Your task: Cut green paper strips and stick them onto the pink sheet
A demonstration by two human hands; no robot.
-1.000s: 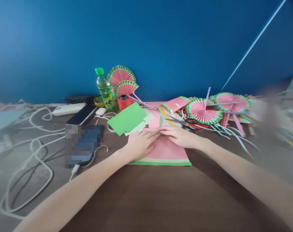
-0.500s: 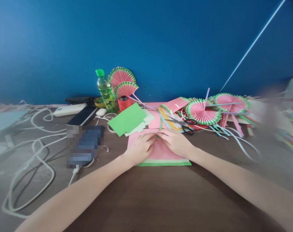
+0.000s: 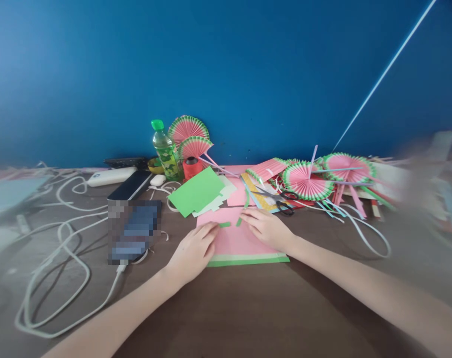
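Observation:
A pink paper sheet (image 3: pixel 240 243) with a pale and dark green border along its near edge lies flat on the table. Over its left part, my left hand (image 3: pixel 192 251) has its fingers closed on a short green paper strip (image 3: pixel 225 224), which sticks out to the right. At the sheet's right side, my right hand (image 3: pixel 268 228) pinches another green paper strip (image 3: pixel 239 221) that pokes out from its fingertips. Just beyond that hand, a longer green strip (image 3: pixel 247 200) rests on more pink paper. The fingertips of both hands are partly hidden.
Green paper cards (image 3: pixel 198 191) lie at the sheet's far left, and scissors (image 3: pixel 276 197) at its far right. Pleated paper fans (image 3: pixel 308 180) are piled at right. A green-capped bottle (image 3: pixel 165 151) stands behind. Phone (image 3: pixel 138 233) and looped white cable (image 3: pixel 87 278) occupy the left.
My hands were together over the sheet and are now apart, the left one drawn back to the left and nearer. Green strip pieces now show between them. The whole view has shifted slightly.

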